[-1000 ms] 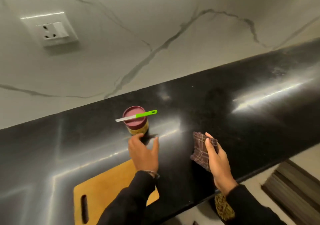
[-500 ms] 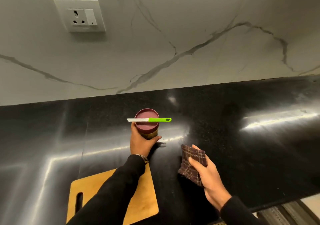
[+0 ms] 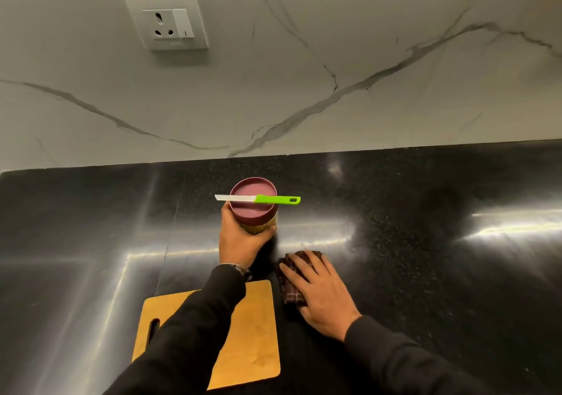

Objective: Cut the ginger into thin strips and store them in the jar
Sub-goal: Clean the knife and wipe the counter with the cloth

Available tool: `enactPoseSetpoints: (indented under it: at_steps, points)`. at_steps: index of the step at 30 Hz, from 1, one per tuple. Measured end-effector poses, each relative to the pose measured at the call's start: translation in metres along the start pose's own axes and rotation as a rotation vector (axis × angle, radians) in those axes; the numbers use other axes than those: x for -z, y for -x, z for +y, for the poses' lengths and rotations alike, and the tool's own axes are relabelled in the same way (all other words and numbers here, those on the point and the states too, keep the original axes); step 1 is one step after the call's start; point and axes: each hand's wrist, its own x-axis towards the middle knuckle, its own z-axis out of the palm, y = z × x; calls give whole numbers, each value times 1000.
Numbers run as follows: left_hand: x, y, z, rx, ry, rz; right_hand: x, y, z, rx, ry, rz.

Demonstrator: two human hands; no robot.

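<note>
Gripping the jar (image 3: 257, 223) on the worktop (image 3: 425, 273), the left hand (image 3: 240, 239) curls round its side; a knife (image 3: 258, 199) lies across its lid. Right of the jar, the right hand (image 3: 319, 291) presses flat on a checked cloth (image 3: 290, 294). A cutting board (image 3: 249, 334) lies nearer than the jar.

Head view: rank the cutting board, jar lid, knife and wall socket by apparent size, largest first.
1. cutting board, partly under a sleeve
2. wall socket
3. jar lid
4. knife, longer than the lid but very thin
</note>
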Motion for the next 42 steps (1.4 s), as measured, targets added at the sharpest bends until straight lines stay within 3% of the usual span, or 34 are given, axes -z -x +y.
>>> enactPoseSetpoints:
  at_steps: [11, 19, 29, 37, 42]
  points:
    - [24, -9, 3, 29, -6, 119, 1, -151, 12, 87, -28, 50]
    - [8, -23, -1, 40, -26, 92, 18, -200, 70, -297, -14, 141]
    - [-47, -45, 8, -32, 8, -26, 17, -52, 147, -810, -8, 239]
    - [-79, -63, 6, -69, -26, -110, 1, 107, 119, -1220, -78, 261]
    - [-91, -71, 1, -79, -21, -117, -9, 160, 84, -1361, -119, 263]
